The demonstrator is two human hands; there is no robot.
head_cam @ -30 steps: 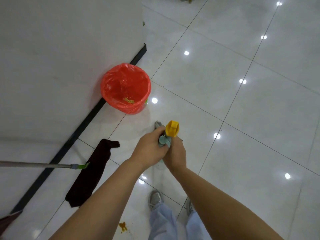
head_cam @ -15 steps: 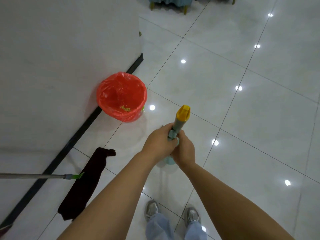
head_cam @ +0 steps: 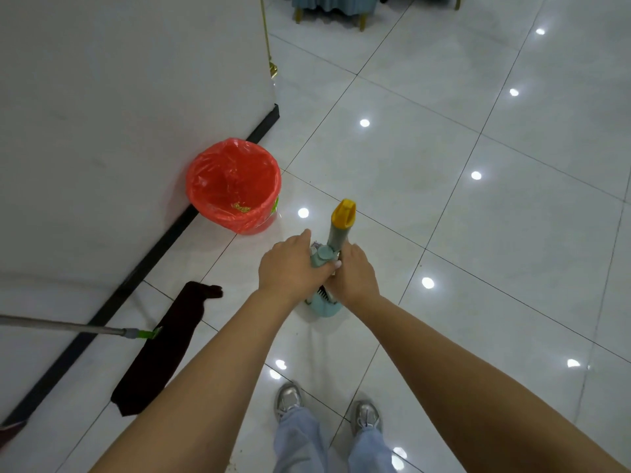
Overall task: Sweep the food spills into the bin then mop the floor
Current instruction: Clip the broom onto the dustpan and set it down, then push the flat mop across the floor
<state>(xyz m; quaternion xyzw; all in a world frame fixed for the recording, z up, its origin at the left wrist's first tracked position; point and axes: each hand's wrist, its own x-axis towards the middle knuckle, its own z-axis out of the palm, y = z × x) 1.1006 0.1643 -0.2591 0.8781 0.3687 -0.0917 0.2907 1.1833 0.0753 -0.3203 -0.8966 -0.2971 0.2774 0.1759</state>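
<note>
left of both hands [head_cam: 321,268] clamped on the broom set [head_cam: 336,240], scraps sit in the bin [head_cam: 234,186]; mop [head_cam: 157,349] untouched

You have no readable text, label, brand, number or sign anywhere in this view.

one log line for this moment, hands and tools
left hand + right hand: on broom handle | dustpan: floor | bin: scraps inside | mop: idle
</note>
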